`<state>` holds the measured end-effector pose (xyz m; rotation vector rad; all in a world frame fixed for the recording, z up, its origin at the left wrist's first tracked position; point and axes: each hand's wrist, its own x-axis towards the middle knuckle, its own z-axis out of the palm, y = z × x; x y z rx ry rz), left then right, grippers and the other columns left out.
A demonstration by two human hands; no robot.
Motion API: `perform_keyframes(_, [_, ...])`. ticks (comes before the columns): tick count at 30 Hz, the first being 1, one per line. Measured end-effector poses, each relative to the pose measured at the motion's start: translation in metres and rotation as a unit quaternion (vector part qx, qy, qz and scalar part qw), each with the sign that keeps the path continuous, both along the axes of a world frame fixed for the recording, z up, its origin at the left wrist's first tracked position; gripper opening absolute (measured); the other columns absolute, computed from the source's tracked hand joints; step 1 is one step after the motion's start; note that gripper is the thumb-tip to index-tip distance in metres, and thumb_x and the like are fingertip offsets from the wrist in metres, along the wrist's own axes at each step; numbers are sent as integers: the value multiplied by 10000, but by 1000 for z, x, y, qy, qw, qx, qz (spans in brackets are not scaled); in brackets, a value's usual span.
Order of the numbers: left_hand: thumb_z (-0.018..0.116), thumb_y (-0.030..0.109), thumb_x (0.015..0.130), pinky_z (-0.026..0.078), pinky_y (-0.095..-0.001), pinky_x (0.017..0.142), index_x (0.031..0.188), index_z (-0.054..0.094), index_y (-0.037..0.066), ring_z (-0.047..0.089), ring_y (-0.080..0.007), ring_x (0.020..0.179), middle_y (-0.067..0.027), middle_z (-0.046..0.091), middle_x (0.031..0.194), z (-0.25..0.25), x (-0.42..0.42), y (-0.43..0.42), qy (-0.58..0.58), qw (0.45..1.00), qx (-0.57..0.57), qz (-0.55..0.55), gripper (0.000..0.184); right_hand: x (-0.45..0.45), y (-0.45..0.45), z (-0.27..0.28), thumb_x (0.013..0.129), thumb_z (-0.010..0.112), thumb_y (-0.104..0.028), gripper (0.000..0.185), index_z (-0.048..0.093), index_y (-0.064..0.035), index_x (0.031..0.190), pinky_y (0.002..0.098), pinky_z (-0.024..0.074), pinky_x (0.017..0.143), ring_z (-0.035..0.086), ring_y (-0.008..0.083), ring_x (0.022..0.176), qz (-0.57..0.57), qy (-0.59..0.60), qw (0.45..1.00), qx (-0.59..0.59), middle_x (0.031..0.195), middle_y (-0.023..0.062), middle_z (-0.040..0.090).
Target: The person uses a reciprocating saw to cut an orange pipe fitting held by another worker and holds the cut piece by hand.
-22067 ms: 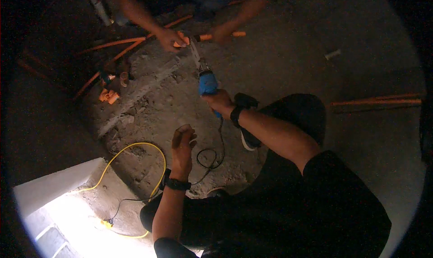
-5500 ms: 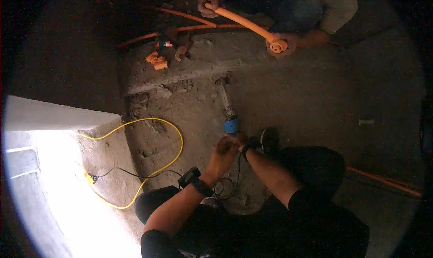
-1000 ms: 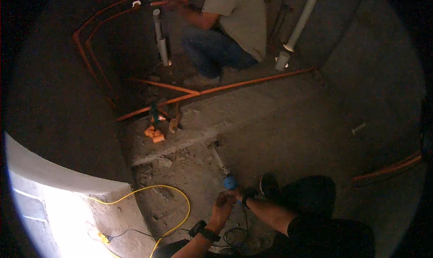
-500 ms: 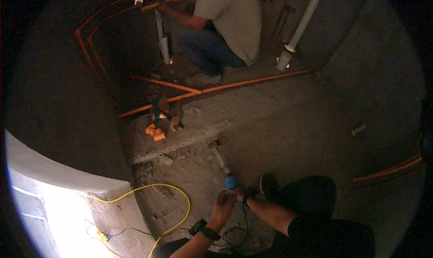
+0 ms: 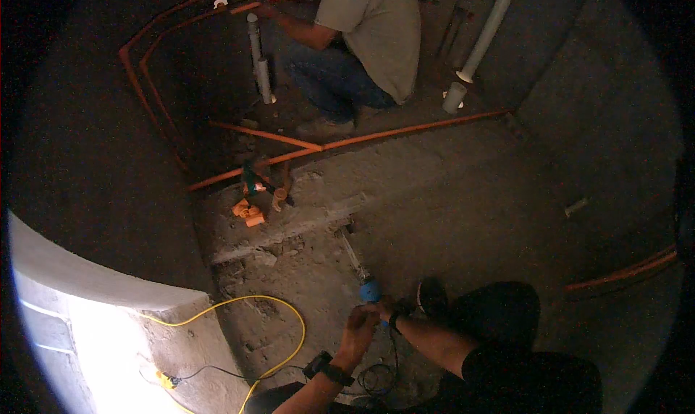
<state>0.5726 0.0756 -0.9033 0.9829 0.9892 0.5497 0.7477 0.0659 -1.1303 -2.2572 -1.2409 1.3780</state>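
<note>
- The blue tool (image 5: 370, 291) is just below and right of the frame's centre, its long metal front end (image 5: 351, 253) slanting up and left over the rough floor (image 5: 449, 233).
- The person's right hand (image 5: 386, 310) is closed around the tool's body; blue shows above and below it.
- The left hand (image 5: 357, 321) is bent in close beside it, the 2 hands together; I can't tell from here whether its fingers grip anything.
- A dark cord (image 5: 396, 356) coils below them, near the bottom edge.
- A yellow cord (image 5: 303, 331) loops across the lower left.
- Orange fittings (image 5: 250, 215) lie in a small pile, left of centre.
- At the upper middle, 1 co-worker (image 5: 380, 41) squats, arm stretched towards an orange pipe piece (image 5: 244, 8).
</note>
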Motion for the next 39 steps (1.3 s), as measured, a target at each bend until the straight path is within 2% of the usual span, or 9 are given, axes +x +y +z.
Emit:
perform_keyframes(6, [579,242,873,431,-288,741,1064,548,90,518,-132,867,-34,573,950,-10,0,-1,-17,1000,-3,-1,246,0,-1,-1,671,699,-534,493,635,-46,694,327,477,556,609,185,593,-4,2,1000,2,680,77,635])
perform_keyframes(9, [581,240,872,433,-284,743,1073,548,95,520,-128,868,-33,578,956,-20,1,-3,-31,999,-28,-7,249,-1,-1,-1,674,698,-533,491,634,-47,698,328,477,557,608,186,594,-6,3,1000,2,682,77,635])
perform_keyframes(11, [585,240,870,436,-281,742,1075,550,98,521,-124,866,-32,583,958,-25,6,-4,-20,996,-77,32,253,-1,-1,-1,675,696,-532,490,634,-47,701,328,477,557,608,186,594,-5,3,1000,1,683,77,635])
perform_keyframes(17, [590,245,866,441,-283,747,1074,551,87,529,-122,861,-32,594,958,-7,3,-3,-36,998,-48,29,264,-1,0,-3,679,693,-530,486,633,-49,709,330,477,558,607,187,596,-7,5,1000,2,687,76,635])
perform_keyframes(20, [587,239,871,441,-280,749,1067,556,88,531,-119,855,-30,596,945,-13,4,-2,11,998,-62,13,250,-2,0,-4,681,691,-529,484,632,-49,713,331,477,559,607,188,596,-8,5,1000,3,688,76,635])
perform_keyframes(26, [581,230,875,437,-273,734,1057,563,93,528,-118,837,-33,597,924,-19,3,-5,-27,999,-29,19,228,-1,0,-4,685,688,-526,480,631,-51,721,332,477,560,606,189,598,-9,4,1000,4,692,75,635])
perform_keyframes(30, [582,222,875,435,-267,717,1059,560,97,525,-115,825,-27,588,918,-16,2,-3,-4,1000,-18,0,224,-1,-1,-5,688,685,-525,478,630,-52,727,333,477,561,605,190,598,-11,5,1000,3,694,75,635])
perform_keyframes(36, [589,220,876,435,-263,697,1057,555,97,523,-110,815,-30,583,906,-15,5,-6,-30,998,-53,32,222,-1,-3,-4,692,682,-522,474,629,-53,735,334,477,563,604,191,600,-11,5,1000,3,697,74,635])
perform_keyframes(39, [585,211,883,436,-263,697,1049,556,95,524,-108,813,-27,586,909,-11,3,-5,-28,999,-21,16,205,-2,-3,-3,694,680,-521,472,628,-54,739,335,477,563,604,192,600,-11,5,1000,2,699,74,635])
